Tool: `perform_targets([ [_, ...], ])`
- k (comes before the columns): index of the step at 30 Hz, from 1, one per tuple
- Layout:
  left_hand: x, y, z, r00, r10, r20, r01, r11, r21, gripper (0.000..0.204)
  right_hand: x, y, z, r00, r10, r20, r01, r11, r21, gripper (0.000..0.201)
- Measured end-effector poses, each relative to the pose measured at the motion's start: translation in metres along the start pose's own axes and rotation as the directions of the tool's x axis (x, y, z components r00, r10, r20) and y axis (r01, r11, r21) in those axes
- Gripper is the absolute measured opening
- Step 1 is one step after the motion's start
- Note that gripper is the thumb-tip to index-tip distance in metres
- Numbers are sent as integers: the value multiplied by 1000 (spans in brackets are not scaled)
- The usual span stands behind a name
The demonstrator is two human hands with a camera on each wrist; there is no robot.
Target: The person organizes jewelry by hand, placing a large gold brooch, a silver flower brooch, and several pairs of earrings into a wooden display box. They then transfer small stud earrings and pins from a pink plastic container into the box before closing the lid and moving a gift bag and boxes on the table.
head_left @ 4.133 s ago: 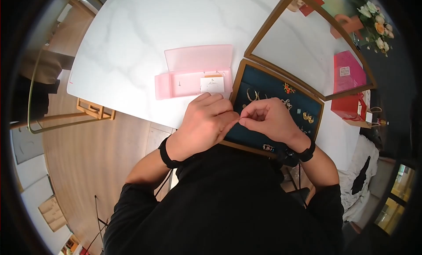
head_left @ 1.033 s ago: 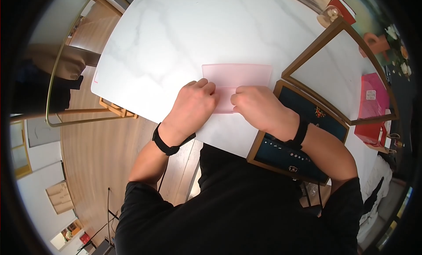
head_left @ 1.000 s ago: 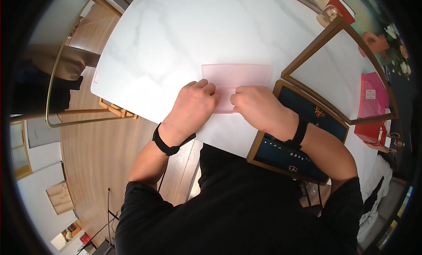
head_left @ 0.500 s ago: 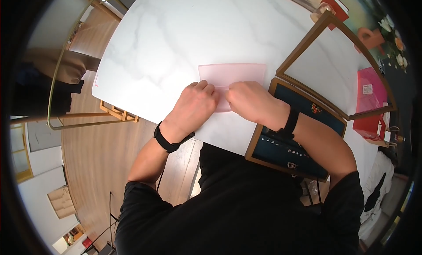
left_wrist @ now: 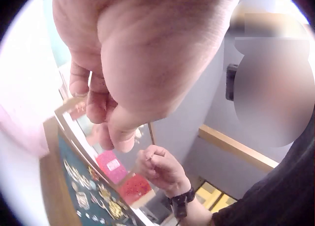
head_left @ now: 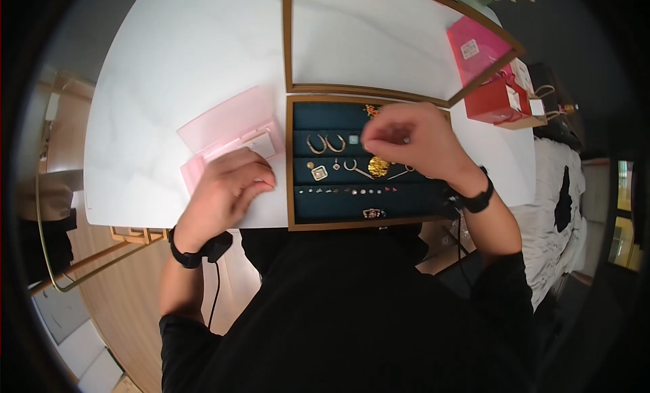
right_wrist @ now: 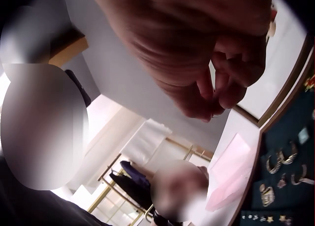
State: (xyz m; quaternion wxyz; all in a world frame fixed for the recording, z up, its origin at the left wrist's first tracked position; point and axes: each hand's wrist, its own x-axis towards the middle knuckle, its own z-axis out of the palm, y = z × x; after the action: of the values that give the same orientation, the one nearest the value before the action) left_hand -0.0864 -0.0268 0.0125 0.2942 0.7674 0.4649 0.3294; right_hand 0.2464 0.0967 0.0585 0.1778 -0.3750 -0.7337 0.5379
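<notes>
My right hand (head_left: 421,137) is raised over the wooden jewelry case (head_left: 291,164), thumb and fingertips together. A tiny shiny piece, apparently a small earring (right_wrist: 214,116), shows at the fingertips in the right wrist view. My left hand (head_left: 225,192) hovers at the near side of the pink box (head_left: 220,120), its fingers loosely bent and nothing visible in them. The box's lid stands raised, and a white card (head_left: 261,145) lies inside. On the case's dark padding lie hoop earrings (head_left: 316,144), a gold ornament (head_left: 378,166), a square pendant-like piece (head_left: 319,172) and a row of studs (head_left: 363,191).
The case's framed glass lid (head_left: 288,41) stands open at the back. Behind it on the right are a pink bag (head_left: 468,51) and a red paper bag (head_left: 493,100). The white marbled table (head_left: 152,75) ends in a curved edge at left.
Both hands have left the inside of the pink box. My right hand has moved right, over the jewelry case; my left has drawn back toward me. The head view has swung right.
</notes>
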Motion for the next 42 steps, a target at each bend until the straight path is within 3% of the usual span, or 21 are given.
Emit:
perform_targets([
  [1,10,5,9,994,88,62,-85,995,-55,11,-20,10,-10,997,28,-70,-27,1000,12,6],
  [3,30,16,30,983,132,126,-124,990,-69,12,-59,34,-24,991,36,-130,-38,999,-14,6],
  [5,50,24,53,933,279,228,-268,960,-78,12,-88,56,-23,980,43,-192,-51,998,-34,7],
  [9,88,40,96,880,353,318,-367,930,-18,11,-121,82,-14,971,50,-233,-89,984,-158,10],
  [10,95,42,108,875,362,322,-382,924,1,11,-124,91,-12,973,-28,-229,-25,974,-227,10],
  [11,102,45,117,872,358,335,-382,924,7,11,-126,97,-11,970,-106,-218,38,955,-295,10],
  [16,120,50,147,879,334,342,-380,922,77,12,-128,110,-9,977,-88,-192,21,944,-329,7],
  [21,124,51,155,880,336,337,-388,916,101,13,-123,120,-7,970,-207,-128,145,913,-382,8],
  [37,133,53,162,843,336,421,-407,909,89,14,-118,128,-1,964,-211,-160,154,939,-309,8],
  [42,132,53,160,842,336,422,-410,907,95,14,-119,130,0,964,-170,-205,98,942,-320,8],
])
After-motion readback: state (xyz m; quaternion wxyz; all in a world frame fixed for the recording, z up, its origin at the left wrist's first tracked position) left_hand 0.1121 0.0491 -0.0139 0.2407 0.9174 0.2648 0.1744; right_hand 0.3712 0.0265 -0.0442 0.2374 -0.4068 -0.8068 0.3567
